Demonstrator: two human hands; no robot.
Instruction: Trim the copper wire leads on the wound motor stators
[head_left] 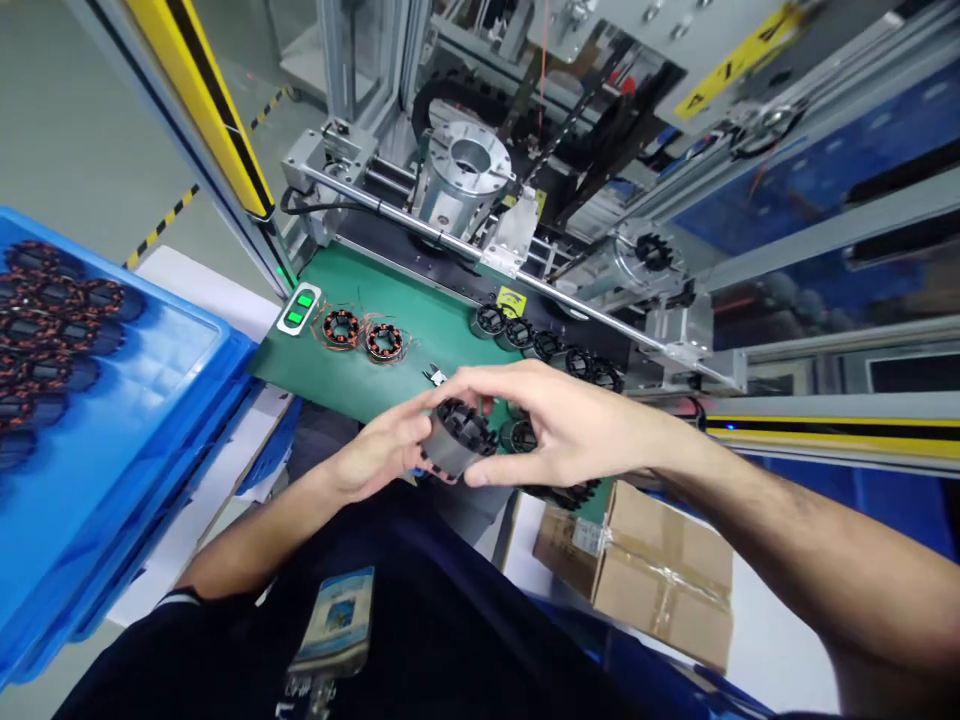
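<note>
Both hands meet around a dark grey cylindrical core (452,440) with black teeth on its top rim, held in front of my body. My left hand (382,445) grips it from the left side, fingers at its edge. My right hand (544,420) spans it from the right, with fingers over the far side and the thumb at the near side. Beyond them on the green mat (330,385) are two copper-wound rings (341,328) with loose wires. Small cutters (434,375) lie just past my left fingers. A row of black cores (517,333) stands behind my right hand, partly hidden by it.
A machine with a metal cylinder fixture (466,175) and a horizontal rod stands behind the mat. At left is a blue tray (172,360) with several wound cores. A cardboard box (667,580) sits at lower right. A green-lit switch box (299,308) is at the mat's left corner.
</note>
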